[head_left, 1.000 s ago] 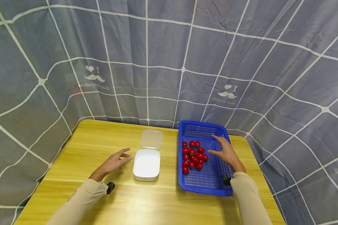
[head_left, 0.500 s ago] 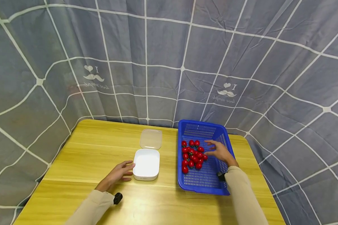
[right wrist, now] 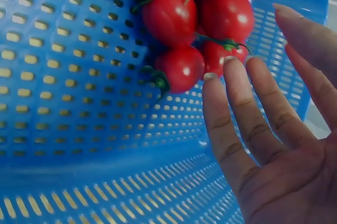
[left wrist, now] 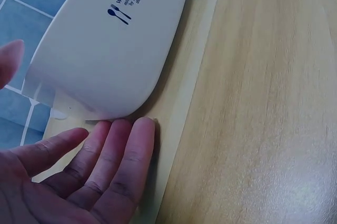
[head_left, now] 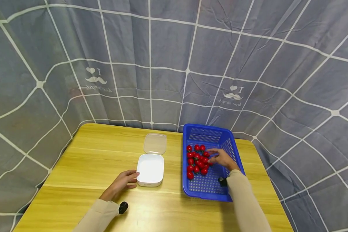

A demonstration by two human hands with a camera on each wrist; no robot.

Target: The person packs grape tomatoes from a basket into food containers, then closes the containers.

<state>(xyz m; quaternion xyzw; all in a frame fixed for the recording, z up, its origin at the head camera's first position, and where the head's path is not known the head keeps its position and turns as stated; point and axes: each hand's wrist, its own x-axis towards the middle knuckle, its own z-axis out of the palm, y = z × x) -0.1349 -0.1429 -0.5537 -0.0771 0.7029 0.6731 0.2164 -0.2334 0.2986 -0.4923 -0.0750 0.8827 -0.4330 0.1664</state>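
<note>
A white square food container (head_left: 150, 169) without its lid stands on the table; its side in the left wrist view carries "white pack" lettering. My left hand (head_left: 124, 181) is beside its left wall, the fingertips (left wrist: 141, 126) right at the wall's lower edge and the thumb apart. Inside the blue perforated basket (head_left: 208, 195), several cherry tomatoes (head_left: 198, 162) with green stems lie bunched toward the left. My right hand (head_left: 221, 159) reaches in from the right, fingers extended and fingertips (right wrist: 237, 68) close by the nearest tomatoes (right wrist: 181, 68), holding nothing.
A translucent square lid (head_left: 155, 143) lies flat behind the container. The wooden table (head_left: 110, 145) ends at a grey curtain (head_left: 168, 83) with white grid lines. The basket's raised walls surround the tomatoes.
My left hand has moved right and slightly down to the container's side. My right hand has moved left inside the basket toward the tomatoes. Container, lid and basket stay in place.
</note>
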